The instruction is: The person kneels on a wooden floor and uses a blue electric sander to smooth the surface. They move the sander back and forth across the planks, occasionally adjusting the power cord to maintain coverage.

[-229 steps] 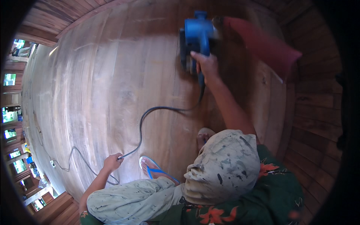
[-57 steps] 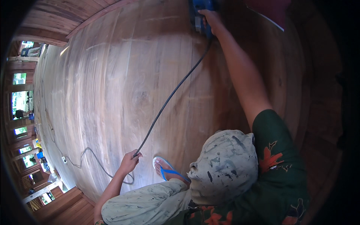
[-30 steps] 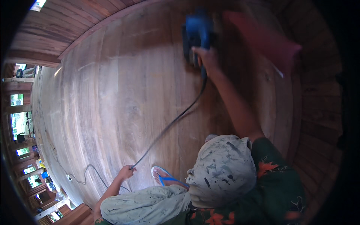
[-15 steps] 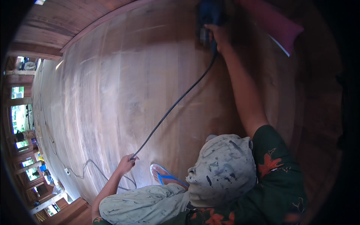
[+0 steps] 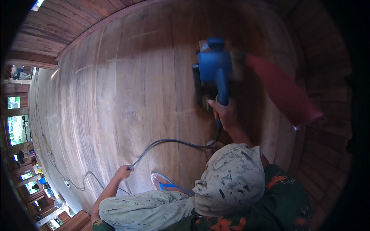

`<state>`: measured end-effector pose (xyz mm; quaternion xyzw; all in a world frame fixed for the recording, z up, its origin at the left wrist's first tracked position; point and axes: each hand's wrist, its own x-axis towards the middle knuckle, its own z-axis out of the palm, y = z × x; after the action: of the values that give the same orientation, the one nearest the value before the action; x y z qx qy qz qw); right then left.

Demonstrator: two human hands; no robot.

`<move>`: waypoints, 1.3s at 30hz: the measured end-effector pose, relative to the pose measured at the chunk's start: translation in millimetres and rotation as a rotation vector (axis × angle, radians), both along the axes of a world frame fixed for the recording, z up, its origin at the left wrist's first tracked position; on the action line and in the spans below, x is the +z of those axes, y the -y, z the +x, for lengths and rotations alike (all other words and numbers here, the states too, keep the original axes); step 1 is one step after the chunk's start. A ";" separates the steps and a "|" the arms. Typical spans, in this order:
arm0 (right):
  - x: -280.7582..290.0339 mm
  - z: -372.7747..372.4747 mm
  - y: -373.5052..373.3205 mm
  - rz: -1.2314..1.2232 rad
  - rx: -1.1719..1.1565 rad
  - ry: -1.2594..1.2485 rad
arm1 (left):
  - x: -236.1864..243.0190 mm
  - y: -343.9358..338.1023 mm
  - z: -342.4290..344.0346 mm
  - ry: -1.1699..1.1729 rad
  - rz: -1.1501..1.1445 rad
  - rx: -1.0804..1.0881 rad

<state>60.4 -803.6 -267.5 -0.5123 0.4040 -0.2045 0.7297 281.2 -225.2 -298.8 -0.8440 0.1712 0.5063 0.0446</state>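
A blue belt sander rests on the wooden plank floor, right of centre. My right hand is wrapped round its rear handle. From the sander's right side a long red dust bag slants toward the wall, a little blurred. The dark power cord runs from the handle in a slack curve to my left hand, which is closed on it above the floor at the lower left.
My knees in paint-spotted trousers and my foot in a blue-strapped flip-flop are close by. A cord connector lies at the left. Plank walls border the floor; bright window openings line the far left.
My right hand has drawn the sander back toward me from the far edge, its dust bag following. The cord went from taut to slack. My left hand shifted slightly left and down.
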 end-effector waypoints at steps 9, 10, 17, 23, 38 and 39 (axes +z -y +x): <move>-33.3 147.3 150.0 -0.227 0.042 0.002 | 47.2 38.5 -41.4 -0.075 -0.033 0.240; -38.4 167.0 168.8 -0.208 0.038 0.079 | 55.0 49.5 -51.7 -0.112 -0.151 0.346; -42.0 229.2 250.1 -0.152 0.024 0.162 | 96.6 124.9 -64.4 -0.279 -0.382 0.557; -42.0 200.3 241.9 -0.080 0.012 0.105 | 78.4 104.2 -50.3 -0.172 -0.361 0.407; -6.9 0.0 32.9 -0.011 -0.058 0.014 | 17.4 9.6 -7.0 0.039 0.078 -0.010; -8.5 0.2 34.3 -0.047 -0.065 -0.019 | 16.5 9.8 -7.6 0.026 0.062 -0.006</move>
<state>60.6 -837.9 -276.1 -0.5179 0.4223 -0.2327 0.7067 273.6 -235.0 -282.3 -0.8481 0.1575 0.5003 0.0748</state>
